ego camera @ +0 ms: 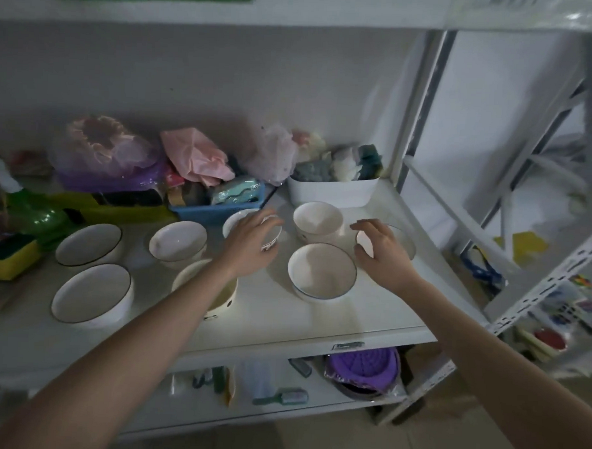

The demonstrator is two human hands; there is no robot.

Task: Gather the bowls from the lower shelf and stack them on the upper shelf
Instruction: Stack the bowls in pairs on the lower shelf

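Note:
Several white bowls stand on a white shelf board (pixel 318 317). My left hand (pixel 250 244) reaches to a small patterned bowl (pixel 236 222) near the blue bin, and its fingers curl over the rim. My right hand (pixel 384 257) is spread over the far-right bowl (pixel 404 241), with the fingers apart around its rim. Between my hands are a tall bowl (pixel 318 221) and a blue-rimmed bowl (pixel 321 274). My left forearm partly hides a cream bowl (pixel 194 274). To the left sit three more bowls (pixel 178 243) (pixel 89 244) (pixel 92 294). The upper shelf's (pixel 228 18) front edge runs along the top.
A blue bin (pixel 218 213) and a white bin (pixel 332 192) full of cloths and sponges stand behind the bowls, with plastic bags (pixel 106 150) further left. A green bottle (pixel 36 215) and a yellow sponge holder (pixel 8 259) are at the left. The shelf post (pixel 414 111) rises at right. A purple item (pixel 363 364) lies on the shelf below.

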